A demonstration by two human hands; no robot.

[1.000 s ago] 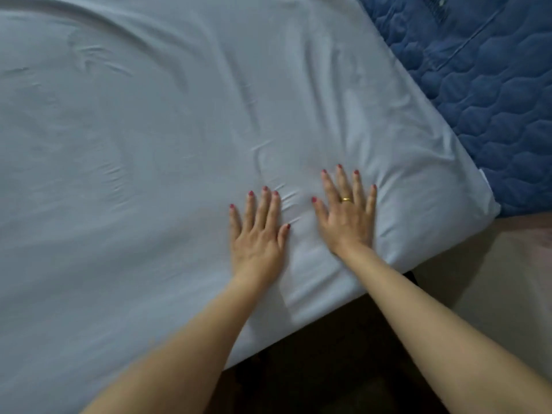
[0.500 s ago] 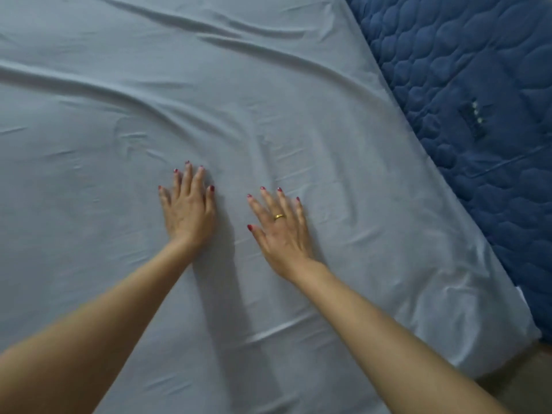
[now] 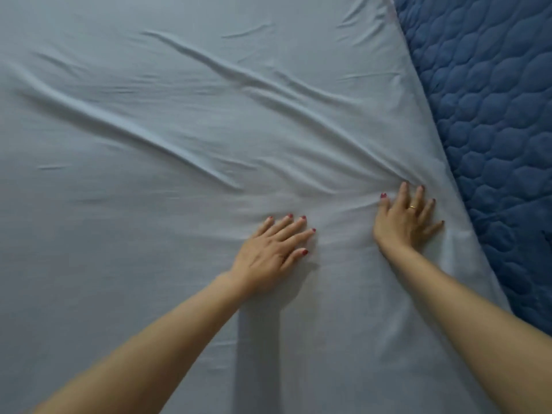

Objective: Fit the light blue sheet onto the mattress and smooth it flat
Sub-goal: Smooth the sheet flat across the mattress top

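Note:
The light blue sheet covers nearly the whole view, stretched over the mattress. Long diagonal creases run from the upper left down toward my right hand. My left hand lies flat on the sheet near the centre, palm down, fingers spread and pointing right. My right hand presses flat on the sheet close to its right edge, fingers spread, with fabric bunched just above the fingertips. Neither hand holds anything. The mattress itself is hidden under the sheet.
A dark blue quilted cover lies along the right side, beside the sheet's slanted right edge. Both forearms reach in from the bottom of the view.
Both hands have slid away from the near corner, further up and to the right over the sheet. My right hand now sits by the right edge, with new creases fanning out from it.

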